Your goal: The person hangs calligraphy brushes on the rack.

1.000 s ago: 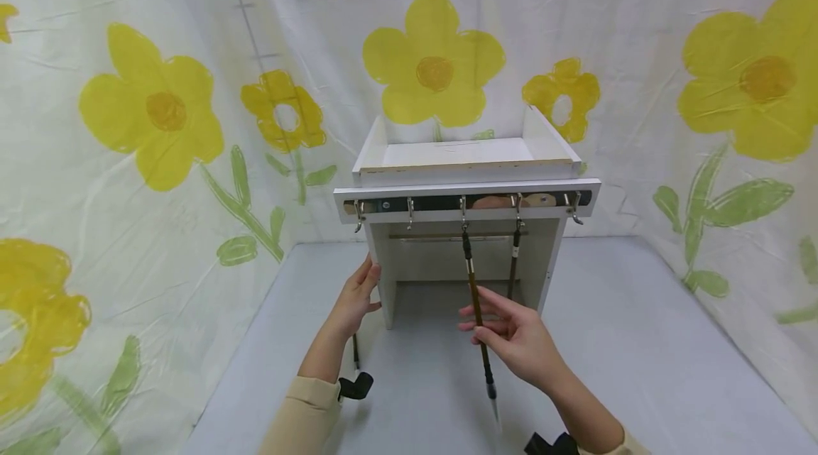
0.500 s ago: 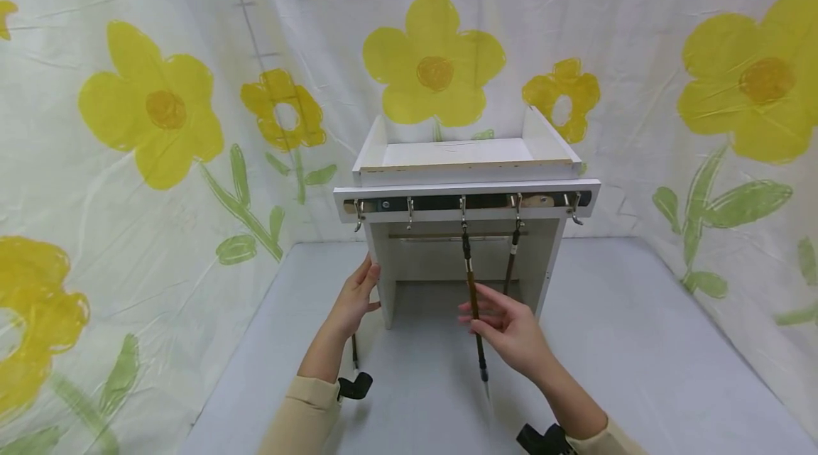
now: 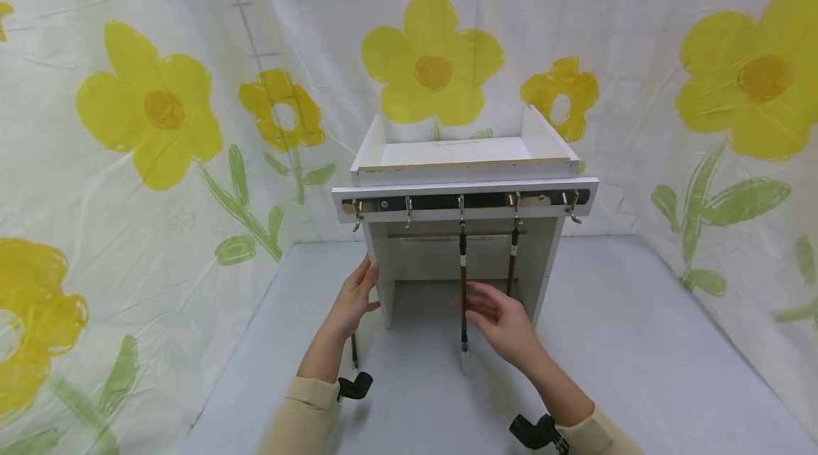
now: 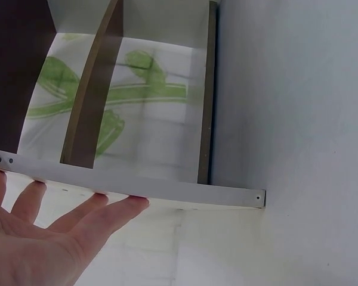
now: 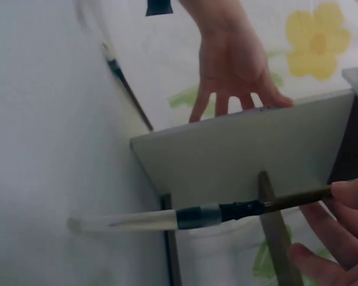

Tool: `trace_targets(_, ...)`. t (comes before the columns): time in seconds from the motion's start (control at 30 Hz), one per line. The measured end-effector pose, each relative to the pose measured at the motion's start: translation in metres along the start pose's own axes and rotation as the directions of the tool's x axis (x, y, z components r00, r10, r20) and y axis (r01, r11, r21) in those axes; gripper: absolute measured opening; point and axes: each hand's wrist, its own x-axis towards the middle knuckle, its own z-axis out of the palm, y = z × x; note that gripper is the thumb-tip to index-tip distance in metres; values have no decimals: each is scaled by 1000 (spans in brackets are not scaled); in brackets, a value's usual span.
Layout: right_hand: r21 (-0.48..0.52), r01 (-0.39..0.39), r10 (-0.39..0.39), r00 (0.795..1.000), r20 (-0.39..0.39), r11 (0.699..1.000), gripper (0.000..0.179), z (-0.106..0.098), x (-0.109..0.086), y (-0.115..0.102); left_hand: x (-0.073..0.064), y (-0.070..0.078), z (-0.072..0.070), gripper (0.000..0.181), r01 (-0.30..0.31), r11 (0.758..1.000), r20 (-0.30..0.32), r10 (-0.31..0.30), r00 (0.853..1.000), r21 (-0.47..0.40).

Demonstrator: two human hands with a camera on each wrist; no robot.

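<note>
A writing brush (image 3: 464, 331) with a brown shaft and pale tip hangs upright from the middle hook (image 3: 461, 204) of the rack. My right hand (image 3: 501, 316) holds its shaft lightly, thumb on the near side and fingers behind; in the right wrist view the thumb overlaps the shaft of the brush (image 5: 197, 215). Straight, spread fingers of my left hand (image 3: 351, 299) rest against the outer side of the white shelf unit (image 3: 378, 256), the fingertips touching the panel in the left wrist view. A second brush (image 3: 513, 256) hangs one hook to the right, its lower part hidden.
Another brush (image 3: 354, 352) shows left of the unit behind my left wrist, its top hidden. The hook rail (image 3: 434, 201) carries several metal hooks along the unit's front. The pale tabletop (image 3: 639, 341) meets a flower-printed curtain (image 3: 639, 157) behind.
The middle brush has swung from a forward tilt to hanging straight down, moving left and away with my right hand. The left hand stays against the panel.
</note>
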Motion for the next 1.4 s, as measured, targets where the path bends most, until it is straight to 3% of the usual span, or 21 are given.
trace_targets(0.2, -19, 44, -44, 999, -9, 999, 45, -6, -1, 4, 3, 0, 0, 69, -1, 1000, 4, 1, 1000, -10)
trace_targets(0.43, -20, 43, -43, 999, -7, 999, 39, -20, -5, 4, 4, 1, 0, 69, -7, 1000, 13, 7, 1000, -5)
trace_targets(0.73, 18, 91, -89, 992, -93, 996, 38, -40, -11, -5, 3, 0, 0, 68, 3, 1000, 9, -3, 1000, -7)
trace_targets(0.9, 71, 153, -140, 976, -164, 986, 35, -50, -13, -8, 3, -1, -1, 70, 6, 1000, -4, -6, 1000, 11)
trace_targets(1.17, 28, 168, -153, 947, -282, 985, 31, -75, -13, -10, 2, -3, -1, 67, -6, 1000, 0, 6, 1000, 20)
trace_targets(1.4, 25, 135, -110, 887, -448, 990, 30, -93, -9, -8, 1, -3, 0, 68, -11, 1000, 9, 11, 1000, 21)
